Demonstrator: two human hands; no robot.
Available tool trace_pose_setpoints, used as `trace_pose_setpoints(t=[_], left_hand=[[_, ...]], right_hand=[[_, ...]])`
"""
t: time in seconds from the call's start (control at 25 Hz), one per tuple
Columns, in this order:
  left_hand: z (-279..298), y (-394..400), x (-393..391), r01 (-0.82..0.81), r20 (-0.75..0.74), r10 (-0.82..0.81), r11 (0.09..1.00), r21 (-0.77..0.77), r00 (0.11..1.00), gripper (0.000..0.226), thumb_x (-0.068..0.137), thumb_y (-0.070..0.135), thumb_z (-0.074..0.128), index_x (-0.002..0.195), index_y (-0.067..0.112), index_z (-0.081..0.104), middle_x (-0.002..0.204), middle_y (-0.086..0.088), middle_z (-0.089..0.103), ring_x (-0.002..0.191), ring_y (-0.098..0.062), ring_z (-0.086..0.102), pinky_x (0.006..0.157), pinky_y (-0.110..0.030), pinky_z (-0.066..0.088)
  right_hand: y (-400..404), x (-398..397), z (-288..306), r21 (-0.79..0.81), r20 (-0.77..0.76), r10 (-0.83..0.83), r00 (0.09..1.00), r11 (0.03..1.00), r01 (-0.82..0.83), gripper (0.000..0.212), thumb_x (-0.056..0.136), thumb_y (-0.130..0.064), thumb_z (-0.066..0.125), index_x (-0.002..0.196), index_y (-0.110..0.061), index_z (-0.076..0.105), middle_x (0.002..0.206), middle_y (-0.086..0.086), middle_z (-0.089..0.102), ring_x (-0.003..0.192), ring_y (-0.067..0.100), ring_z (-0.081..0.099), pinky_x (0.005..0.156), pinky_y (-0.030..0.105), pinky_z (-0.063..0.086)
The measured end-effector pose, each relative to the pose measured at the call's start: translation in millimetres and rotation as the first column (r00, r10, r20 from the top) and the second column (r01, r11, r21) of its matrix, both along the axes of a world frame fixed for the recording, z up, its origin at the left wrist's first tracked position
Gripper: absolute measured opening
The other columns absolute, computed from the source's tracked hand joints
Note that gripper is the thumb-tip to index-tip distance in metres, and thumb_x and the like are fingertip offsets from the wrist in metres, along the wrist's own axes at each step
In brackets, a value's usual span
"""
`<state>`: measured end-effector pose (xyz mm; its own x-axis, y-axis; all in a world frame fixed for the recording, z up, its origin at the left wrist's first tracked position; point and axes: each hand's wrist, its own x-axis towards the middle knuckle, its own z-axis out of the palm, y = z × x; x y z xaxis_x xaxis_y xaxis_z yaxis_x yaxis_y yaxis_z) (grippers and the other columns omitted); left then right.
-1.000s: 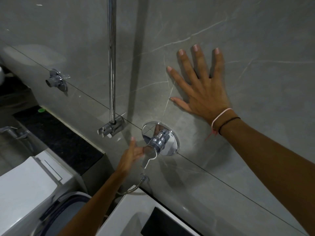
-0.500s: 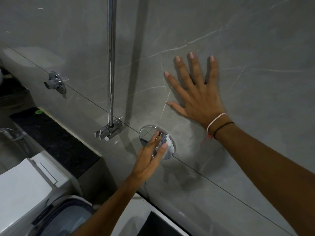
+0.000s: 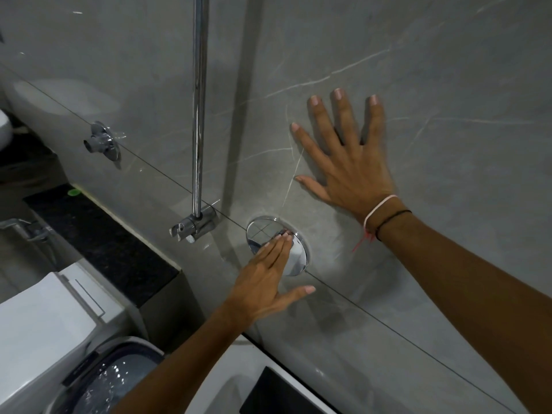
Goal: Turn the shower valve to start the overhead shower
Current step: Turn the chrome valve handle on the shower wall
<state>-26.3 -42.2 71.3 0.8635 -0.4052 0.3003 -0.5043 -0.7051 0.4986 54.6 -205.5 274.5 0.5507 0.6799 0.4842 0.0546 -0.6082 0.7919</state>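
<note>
The round chrome shower valve plate (image 3: 299,258) sits on the grey marble wall, low in the middle. My left hand (image 3: 264,279) lies over it with straight fingers pressed together across the handle, which is hidden under them; the thumb sticks out below, apart from the plate. My right hand (image 3: 349,165) rests flat on the wall up and to the right of the valve, fingers spread, with a pink and a black band at the wrist. A chrome riser pipe (image 3: 199,115) runs up the wall from a bracket (image 3: 197,225) left of the valve.
A chrome wall outlet (image 3: 101,141) sticks out at the left. Below runs a black stone ledge (image 3: 98,240) with a tap (image 3: 27,228) beside it. A white toilet lid (image 3: 44,324), a dark-rimmed bowl holding water (image 3: 104,383) and a white appliance (image 3: 239,383) stand underneath.
My left hand has risen from below the valve onto its handle and now covers it, thumb swung out underneath. The right hand stays flat on the wall.
</note>
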Motion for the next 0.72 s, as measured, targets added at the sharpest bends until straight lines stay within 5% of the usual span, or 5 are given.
trace_pose_setpoints(t=[0.24, 0.72], left_hand=[[-16.0, -9.4, -2.5, 0.026, 0.029, -0.035, 0.963, 0.267, 0.999, 0.116, 0.078, 0.09, 0.019, 0.159, 0.011, -0.009, 0.171, -0.008, -0.011, 0.157, -0.02, -0.013, 0.13, -0.038, -0.002], [-18.4, -10.0, 0.6, 0.032, 0.008, -0.036, 0.952, 0.303, 0.999, 0.112, 0.083, 0.085, 0.025, 0.157, 0.011, -0.016, 0.169, -0.009, -0.02, 0.155, -0.022, -0.02, 0.129, -0.04, -0.008]], right_hand=[[-1.6, 2.2, -1.2, 0.017, -0.005, 0.01, 1.0, 1.0, -0.01, 0.095, 0.098, -0.078, 0.035, 0.171, -0.024, 0.008, 0.176, 0.021, 0.008, 0.159, 0.05, 0.013, 0.116, 0.076, 0.001], [-1.6, 2.3, -2.2, 0.028, -0.004, 0.013, 1.0, 1.0, -0.013, 0.096, 0.098, -0.08, 0.034, 0.171, -0.024, 0.009, 0.176, 0.02, 0.009, 0.159, 0.049, 0.014, 0.117, 0.074, 0.001]])
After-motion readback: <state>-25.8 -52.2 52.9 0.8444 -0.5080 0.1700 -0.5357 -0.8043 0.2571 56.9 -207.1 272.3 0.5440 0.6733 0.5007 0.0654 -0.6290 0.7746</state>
